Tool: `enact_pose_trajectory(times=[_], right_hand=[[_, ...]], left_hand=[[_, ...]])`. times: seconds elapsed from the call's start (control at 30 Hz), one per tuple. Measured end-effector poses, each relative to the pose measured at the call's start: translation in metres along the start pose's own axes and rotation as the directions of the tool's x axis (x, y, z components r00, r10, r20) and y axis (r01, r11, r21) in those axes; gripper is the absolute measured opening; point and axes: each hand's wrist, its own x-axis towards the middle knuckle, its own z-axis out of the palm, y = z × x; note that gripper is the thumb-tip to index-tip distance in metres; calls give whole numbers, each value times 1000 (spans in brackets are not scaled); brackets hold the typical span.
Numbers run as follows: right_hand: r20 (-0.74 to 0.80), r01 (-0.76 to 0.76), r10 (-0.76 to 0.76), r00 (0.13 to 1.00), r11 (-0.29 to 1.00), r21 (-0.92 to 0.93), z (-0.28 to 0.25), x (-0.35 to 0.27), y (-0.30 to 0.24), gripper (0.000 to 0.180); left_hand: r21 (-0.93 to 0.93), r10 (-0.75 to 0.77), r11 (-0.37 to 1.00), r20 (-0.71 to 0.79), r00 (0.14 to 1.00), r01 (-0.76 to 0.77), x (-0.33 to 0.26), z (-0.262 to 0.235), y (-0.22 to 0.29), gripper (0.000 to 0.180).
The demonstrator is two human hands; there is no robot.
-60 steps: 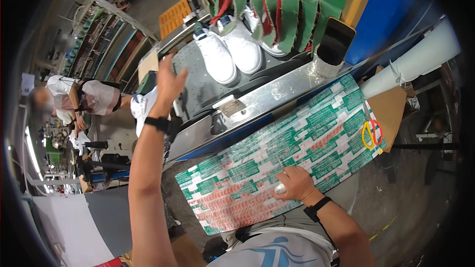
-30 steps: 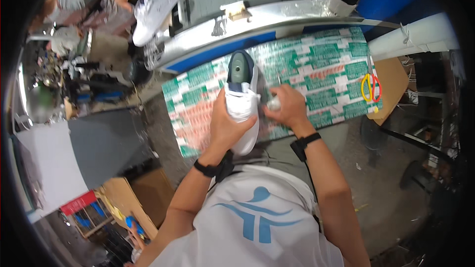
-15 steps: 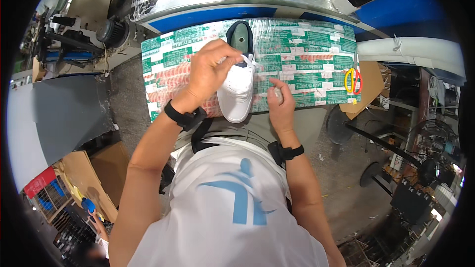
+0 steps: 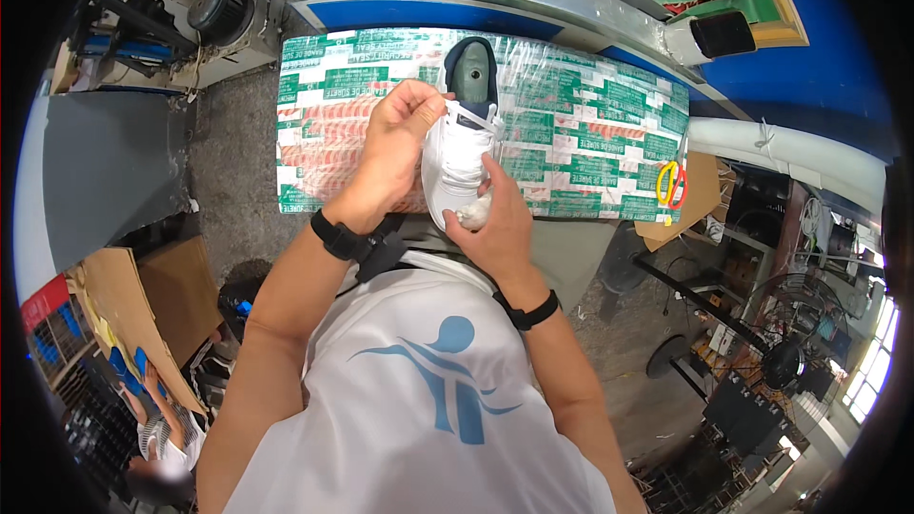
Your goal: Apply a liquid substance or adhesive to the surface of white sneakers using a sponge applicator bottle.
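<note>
A white shirt with a pale blue emblem (image 4: 447,390) fills the foreground, and two bare forearms, each with a black wristband, are seen rising from it toward 12 o'clock.

A white sneaker (image 4: 459,157) is held between both hands, just beyond the chest and over the near edge of a work surface covered in green, red and white printed tape (image 4: 590,133). The shoe's long axis is laid roughly from 6 to 12 o'clock: the toe is pointed back toward the person, and the heel opening, filled by a grey-green shoe form with a dark collar, is pointed away.

The right hand (image 4: 495,224) is the nearer one. It is closed around a small crumpled white wad (image 4: 473,216), which is pressed against the toe end, with the thumb stretched up along the shoe's side. The left hand (image 4: 400,148) is set at about 9 o'clock from the shoe, its fingers closed on the upper beside the laces.

The sneaker's upper is seen as smooth and white, with white laces across the middle.

Farther off, at 3 o'clock, yellow and red loops (image 4: 669,183) are laid at the surface's edge. At 12 o'clock, a metal-edged blue machine bench (image 4: 419,0) is seen.
</note>
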Motion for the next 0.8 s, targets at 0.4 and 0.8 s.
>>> enact_pose_trajectory(times=[0.4,0.8], right_hand=[[-88,12,-17,996,998,-55,12,-4,8,95],[83,-6,4,997,1000,25,-20,5,-13,117]], left_hand=[[788,-410,486,588,697,-378,30,43,68,16],[690,403,711,-241,883,-136,111,-63,69,60]])
